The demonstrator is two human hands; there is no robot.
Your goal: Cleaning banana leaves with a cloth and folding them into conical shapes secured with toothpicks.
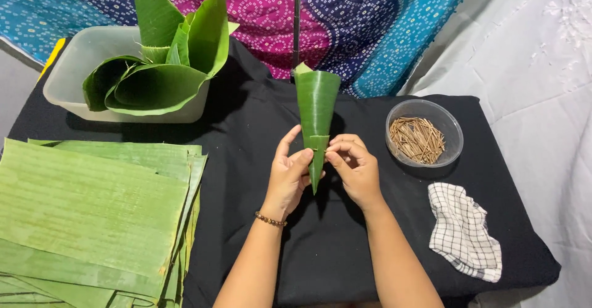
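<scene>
A green banana-leaf cone [316, 107] stands upright over the black cloth, wide mouth up and tip pointing down. My left hand [288, 175] grips its lower part from the left, thumb raised along the leaf. My right hand [354, 166] pinches the cone's folded seam from the right with its fingertips; a thin stick seems to sit at that spot, too small to be sure. A beaded bracelet is on my left wrist.
A stack of flat banana-leaf sheets [92, 212] lies at the left. A translucent tub [68, 77] at the back left holds rolled leaf cones [163, 61]. A round clear bowl [453, 129] of small sticks sits at the right, with a checked cloth [462, 231] in front of it. Patterned fabric hangs behind.
</scene>
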